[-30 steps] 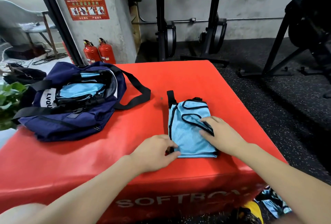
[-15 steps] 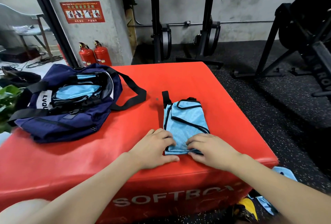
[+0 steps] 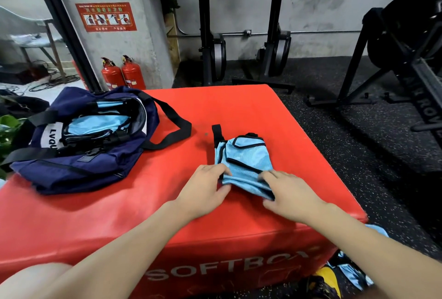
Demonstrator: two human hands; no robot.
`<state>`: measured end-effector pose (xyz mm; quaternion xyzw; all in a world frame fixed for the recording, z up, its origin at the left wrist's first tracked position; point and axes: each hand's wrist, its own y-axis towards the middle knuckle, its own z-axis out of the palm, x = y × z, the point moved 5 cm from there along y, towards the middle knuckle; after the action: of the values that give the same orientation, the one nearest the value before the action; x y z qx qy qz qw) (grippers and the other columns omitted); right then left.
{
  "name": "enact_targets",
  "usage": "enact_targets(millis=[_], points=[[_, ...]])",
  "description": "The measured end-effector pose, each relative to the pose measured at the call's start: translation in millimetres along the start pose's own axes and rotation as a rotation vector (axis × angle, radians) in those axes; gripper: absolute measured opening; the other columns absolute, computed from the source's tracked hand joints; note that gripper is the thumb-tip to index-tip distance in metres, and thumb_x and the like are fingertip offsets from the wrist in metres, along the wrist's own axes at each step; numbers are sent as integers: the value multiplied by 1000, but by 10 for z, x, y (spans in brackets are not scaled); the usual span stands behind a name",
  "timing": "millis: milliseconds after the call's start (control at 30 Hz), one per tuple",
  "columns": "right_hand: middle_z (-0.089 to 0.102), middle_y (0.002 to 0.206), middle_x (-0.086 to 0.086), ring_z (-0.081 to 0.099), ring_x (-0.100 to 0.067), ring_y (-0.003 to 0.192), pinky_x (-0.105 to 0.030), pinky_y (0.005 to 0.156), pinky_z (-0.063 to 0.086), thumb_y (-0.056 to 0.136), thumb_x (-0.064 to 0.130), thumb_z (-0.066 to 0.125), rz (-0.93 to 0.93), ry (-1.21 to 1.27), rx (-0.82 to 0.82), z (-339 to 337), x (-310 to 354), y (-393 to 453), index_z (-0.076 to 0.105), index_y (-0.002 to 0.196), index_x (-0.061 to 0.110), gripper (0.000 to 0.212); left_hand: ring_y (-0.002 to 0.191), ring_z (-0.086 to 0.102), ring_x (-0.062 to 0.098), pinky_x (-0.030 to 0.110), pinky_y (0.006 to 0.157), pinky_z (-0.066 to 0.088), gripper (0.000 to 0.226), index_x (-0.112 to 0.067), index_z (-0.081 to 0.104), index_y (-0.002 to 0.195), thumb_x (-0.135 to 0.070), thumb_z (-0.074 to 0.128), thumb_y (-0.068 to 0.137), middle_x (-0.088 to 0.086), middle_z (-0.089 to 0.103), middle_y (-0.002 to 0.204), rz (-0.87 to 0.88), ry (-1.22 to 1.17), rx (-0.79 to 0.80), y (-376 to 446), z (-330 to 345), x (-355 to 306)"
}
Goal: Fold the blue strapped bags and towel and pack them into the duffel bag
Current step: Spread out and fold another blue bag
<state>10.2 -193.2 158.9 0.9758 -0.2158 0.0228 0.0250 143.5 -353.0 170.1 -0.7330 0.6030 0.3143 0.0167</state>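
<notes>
**Folded bag about to come off the box, watch the loose strap**

Since the red box [image 3: 239, 112] is slick and padded, the whole fold could slide apart if the lift isn't even. The navy duffel bag [image 3: 79, 155] sits on the box's left side, unzipped, with light blue fabric already packed inside, so I'd guess room is getting tight. The blue strapped bag [image 3: 244, 157] lies folded near the front edge, well apart from the duffel. The left hand [image 3: 203, 191] pinches its near left corner and the right hand [image 3: 291, 193] grips the near right edge, fingers curled over the layers. The black strap [image 3: 217, 131] pokes out the far side and could snag or drag the fold open on the way over.
</notes>
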Motion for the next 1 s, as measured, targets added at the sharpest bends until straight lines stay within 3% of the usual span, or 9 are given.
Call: enact_targets(millis=[67, 200, 300, 467, 667, 767, 833, 933, 1000], points=[[64, 93, 8, 62, -22, 94, -35, 76, 45, 81, 42, 58, 35, 96, -60, -82, -63, 3, 55, 96, 26, 21, 69, 55, 15, 34, 72, 43, 13, -20, 58, 100, -25, 66, 91, -1, 65, 77, -29, -75, -1, -3, -21, -7], [47, 57, 6, 41, -7, 55, -33, 58, 38, 68, 41, 52, 41, 515, -75, -212, -240, 21, 52, 70, 13, 28, 52, 43, 14, 40, 62, 43, 15, -26, 57, 101, -35, 67, 94, -4, 52, 58, -106, -146, -46, 17, -28, 14], [39, 59, 10, 35, -5, 58, -34, 57, 31, 63, 39, 54, 59, 713, -18, -238, -335, 102, 54, 70, 12, 28, 53, 40, 17, 41, 62, 45, 15, -28, 59, 95, -39, 68, 92, 2, 50, 58, -117, -210, -107, 65, -48, -4], [54, 62, 6, 45, -9, 62, -33, 62, 34, 68, 32, 60, 88, 854, -18, -229, -420, 360, 65, 77, 25, 13, 54, 47, 15, 39, 57, 46, 14, -29, 59, 91, -39, 69, 92, -3, 53, 60, -139, -229, -161, 184, -69, 65], [63, 65, 14, 53, 0, 60, -23, 62, 43, 84, 18, 70, 112, 735, -161, -187, -469, 647, 69, 86, 32, 14, 73, 57, 10, 39, 70, 51, 14, -30, 61, 95, -43, 66, 92, -13, 61, 78, -225, -57, -195, 332, -59, 233], [65, 88, 13, 62, -10, 83, -36, 78, 51, 89, 35, 70, 123, 536, -175, -19, -468, 732, 67, 101, 33, 13, 91, 57, 12, 38, 79, 52, 24, -29, 60, 110, -43, 67, 91, -13, 56, 99, -312, 33, -151, 369, -8, 332], [60, 105, 9, 61, -17, 99, -40, 86, 51, 90, 45, 67, 161, 457, -169, 76, -470, 763, 65, 111, 30, 26, 101, 55, 19, 40, 82, 52, 32, -23, 62, 118, -27, 73, 88, -5, 53, 108, -210, 153, -196, 403, -9, 314], [56, 112, 6, 61, -21, 103, -40, 86, 51, 91, 50, 65, 214, 440, -191, 109, -486, 794, 62, 117, 27, 34, 97, 52, 26, 41, 78, 50, 41, -14, 68, 113, 8, 66, 78, 3, 57, 106, 212, 290, -196, 470, 64, 157], [56, 115, 5, 60, -21, 106, -39, 85, 51, 92, 50, 64, 206, 385, -203, 115, -484, 786, 61, 118, 27, 35, 100, 53, 23, 37, 78, 47, 37, -14, 72, 108, 4, 56, 80, 1, 64, 106, 405, 312, -77, 489, 172, 97]])
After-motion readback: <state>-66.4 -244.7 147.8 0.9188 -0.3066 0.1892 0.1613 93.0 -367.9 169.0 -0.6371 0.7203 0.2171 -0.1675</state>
